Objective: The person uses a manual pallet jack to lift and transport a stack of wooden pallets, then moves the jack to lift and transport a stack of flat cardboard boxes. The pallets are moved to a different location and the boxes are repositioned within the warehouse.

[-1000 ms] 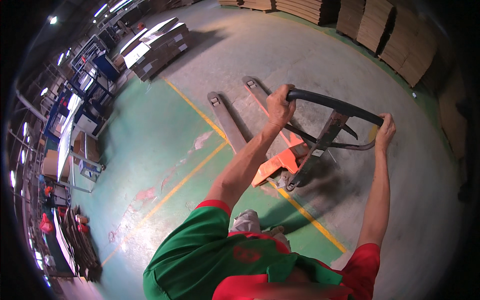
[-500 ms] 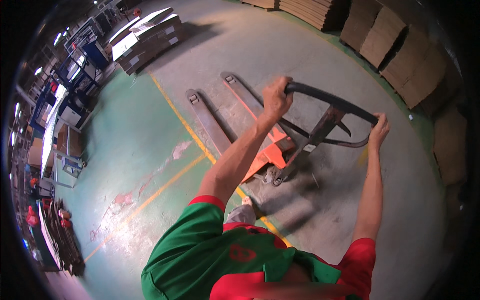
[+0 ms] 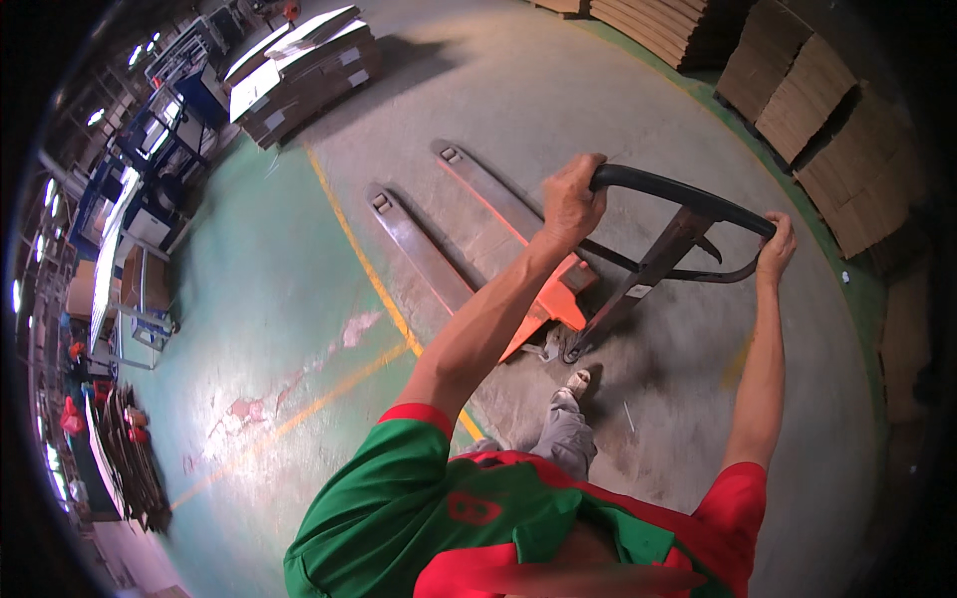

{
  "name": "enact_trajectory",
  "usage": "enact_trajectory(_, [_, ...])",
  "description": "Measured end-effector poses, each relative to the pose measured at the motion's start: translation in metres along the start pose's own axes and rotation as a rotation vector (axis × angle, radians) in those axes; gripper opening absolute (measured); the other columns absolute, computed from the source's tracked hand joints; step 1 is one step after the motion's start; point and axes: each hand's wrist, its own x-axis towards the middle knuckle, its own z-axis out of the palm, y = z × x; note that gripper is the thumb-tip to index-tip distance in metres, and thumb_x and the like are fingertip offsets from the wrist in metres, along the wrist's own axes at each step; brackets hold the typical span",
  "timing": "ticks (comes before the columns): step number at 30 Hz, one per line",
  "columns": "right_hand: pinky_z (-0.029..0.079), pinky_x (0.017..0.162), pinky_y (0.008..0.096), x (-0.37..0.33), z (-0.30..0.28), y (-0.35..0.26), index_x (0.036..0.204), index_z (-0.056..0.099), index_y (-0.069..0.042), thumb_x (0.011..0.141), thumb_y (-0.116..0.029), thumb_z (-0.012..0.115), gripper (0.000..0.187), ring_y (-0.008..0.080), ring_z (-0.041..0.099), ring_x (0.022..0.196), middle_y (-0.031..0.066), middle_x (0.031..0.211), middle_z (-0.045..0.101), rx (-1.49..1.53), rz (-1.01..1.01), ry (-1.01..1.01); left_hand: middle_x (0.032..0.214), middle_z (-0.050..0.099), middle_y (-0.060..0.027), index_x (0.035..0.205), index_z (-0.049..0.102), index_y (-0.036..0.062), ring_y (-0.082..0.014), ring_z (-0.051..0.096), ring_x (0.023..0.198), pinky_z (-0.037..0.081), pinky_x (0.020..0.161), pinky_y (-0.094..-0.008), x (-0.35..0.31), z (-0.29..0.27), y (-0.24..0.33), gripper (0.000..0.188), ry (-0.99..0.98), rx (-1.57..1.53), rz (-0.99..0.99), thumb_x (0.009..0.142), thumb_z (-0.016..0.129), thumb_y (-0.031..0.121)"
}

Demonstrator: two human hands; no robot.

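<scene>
Orange paint is showing on the pallet jack (image 3: 560, 297), which is standing on the grey floor (image 3: 598, 95), its handle (image 3: 688, 193) rising from the near end. The left hand (image 3: 575, 199) is wrapping its fingers around the left end of the handle; the right hand (image 3: 778, 244) is curling around the right corner, its fingers partly hidden. Two forks (image 3: 427, 247) are pointing away toward the upper left, both lying on the grey side of the yellow line (image 3: 371, 274), the left one running near it. Beyond that edge, green floor (image 3: 269, 299) is stretching toward the machines (image 3: 140, 194) at the far left. Past the fork tips, a board stack (image 3: 319, 85) is sitting well apart from them, with grey floor spreading between. Along the right, a green strip (image 3: 865, 314) is edging the grey, and brown cardboard stacks (image 3: 802, 95) are standing beside it, well apart from the forks. One foot (image 3: 578, 383) is showing near the handle's base, and grey floor is reaching out to its right.
</scene>
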Motion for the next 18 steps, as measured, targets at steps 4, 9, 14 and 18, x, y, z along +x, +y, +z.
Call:
enact_trajectory(4, [0.04,0.05,0.0299,0.07,0.07,0.018,0.088,0.068,-0.002,0.103,-0.041,0.041,0.05,0.0138,0.055,0.058,0.0054,0.078,0.065,0.091,-0.081,-0.087,0.094,0.069,-0.0158,0.108,0.066,0.006,-0.0372,0.07,0.085,0.054,0.072,-0.0413,0.037,0.02,-0.034,0.037,0.064,0.086,-0.007,0.073,0.072,-0.004])
enact_trajectory(9, [0.04,0.049,0.029,0.137,0.164,0.032,0.088,0.068,-0.003,0.103,-0.043,0.042,0.05,0.0125,0.054,0.056,0.0045,0.073,0.062,0.197,-0.123,-0.208,0.09,0.068,-0.0162,0.107,0.067,0.0065,-0.0373,0.069,0.084,0.054,0.073,-0.0425,0.071,0.042,-0.074,0.035,0.145,0.258,-0.068,0.073,0.07,-0.004])
enact_trajectory(14, [0.04,0.047,0.0291,0.179,0.246,0.036,0.083,0.064,-0.003,0.103,-0.043,0.043,0.049,0.012,0.052,0.056,0.0035,0.069,0.058,0.312,-0.19,-0.297,0.089,0.068,-0.0157,0.106,0.067,0.0067,-0.0372,0.069,0.083,0.054,0.072,-0.0429,0.097,0.052,-0.119,0.032,0.205,0.419,-0.114,0.076,0.071,-0.001])
enact_trajectory(18, [0.04,0.049,0.0259,0.213,0.313,0.037,0.087,0.067,-0.005,0.101,-0.049,0.043,0.053,0.0102,0.051,0.057,0.0015,0.069,0.056,0.329,-0.127,-0.381,0.085,0.067,-0.0165,0.104,0.067,0.0064,-0.0361,0.068,0.077,0.051,0.068,-0.0407,0.131,0.057,-0.156,0.028,0.252,0.429,-0.152,0.078,0.076,0.001])
